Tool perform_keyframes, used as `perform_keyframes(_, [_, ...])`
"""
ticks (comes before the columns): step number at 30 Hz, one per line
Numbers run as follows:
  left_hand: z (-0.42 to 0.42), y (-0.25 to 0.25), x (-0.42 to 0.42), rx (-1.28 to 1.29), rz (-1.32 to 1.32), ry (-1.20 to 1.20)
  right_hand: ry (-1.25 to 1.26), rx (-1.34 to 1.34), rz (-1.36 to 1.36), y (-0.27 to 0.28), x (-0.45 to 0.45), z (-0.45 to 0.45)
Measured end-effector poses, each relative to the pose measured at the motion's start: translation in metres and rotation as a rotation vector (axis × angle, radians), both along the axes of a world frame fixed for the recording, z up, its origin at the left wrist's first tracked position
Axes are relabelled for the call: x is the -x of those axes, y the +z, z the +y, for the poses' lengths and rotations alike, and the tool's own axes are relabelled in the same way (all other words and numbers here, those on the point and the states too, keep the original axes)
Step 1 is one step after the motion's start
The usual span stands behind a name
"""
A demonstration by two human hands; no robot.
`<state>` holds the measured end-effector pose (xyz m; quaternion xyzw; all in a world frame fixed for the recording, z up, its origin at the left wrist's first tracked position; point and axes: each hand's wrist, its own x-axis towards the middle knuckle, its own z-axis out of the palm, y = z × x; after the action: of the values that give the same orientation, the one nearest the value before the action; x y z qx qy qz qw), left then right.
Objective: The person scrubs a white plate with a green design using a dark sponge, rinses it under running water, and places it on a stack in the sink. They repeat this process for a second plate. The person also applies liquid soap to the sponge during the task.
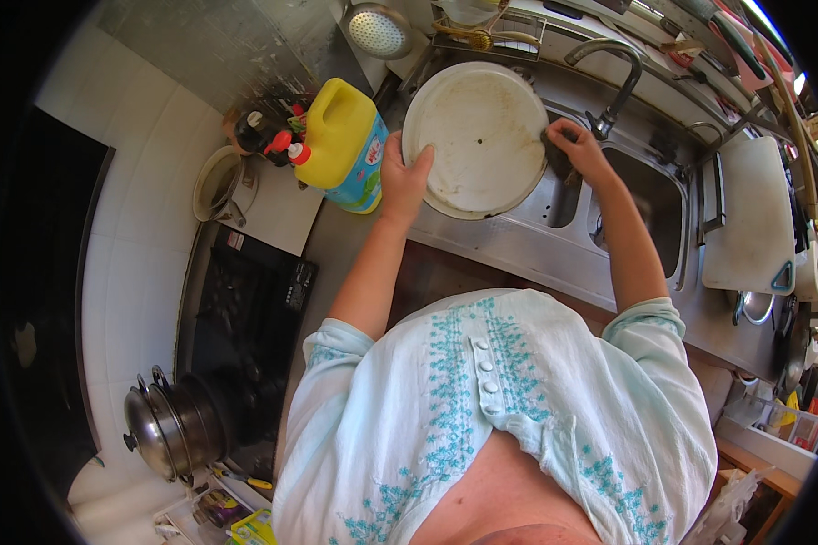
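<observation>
My left hand (407,178) grips the left rim of a large round white pan or lid (480,136), thumb on its stained, flat face. It is tilted up over the left part of a steel double sink (566,197). At its right rim, my right hand (578,146) pinches a dark scouring pad (556,151), which touches the rim. A small dark spot marks the middle of the face. Just left of my left hand stands a yellow jug of detergent (347,139) with a blue label and a red pump top. The curved faucet (613,75) rises behind my right hand.
White cutting boards (750,214) stand right of the sink. A wire rack (497,37) with brushes is behind it, and a perforated ladle (380,32) hangs nearby. On the left are a black cooktop (238,300), a lidded steel pot (160,429), a small saucepan (218,182) and dark bottles (252,133).
</observation>
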<state>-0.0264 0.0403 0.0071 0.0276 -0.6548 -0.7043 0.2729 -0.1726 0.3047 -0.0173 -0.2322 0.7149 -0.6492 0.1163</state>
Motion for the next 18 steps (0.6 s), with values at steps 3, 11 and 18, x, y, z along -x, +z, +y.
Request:
perform_keyframes(3, [0.005, 0.002, -0.005, 0.042, -0.106, -0.144, -0.020, -0.199, 0.275, 0.039, 0.011, 0.013])
perform_keyframes(11, [0.003, 0.010, -0.004, -0.063, -0.301, -0.242, 0.159, -0.357, 0.414, 0.089, 0.015, 0.008])
perform_keyframes(18, [0.000, 0.015, 0.001, 0.037, -0.388, -0.258, 0.274, -0.396, 0.461, 0.090, 0.023, -0.001])
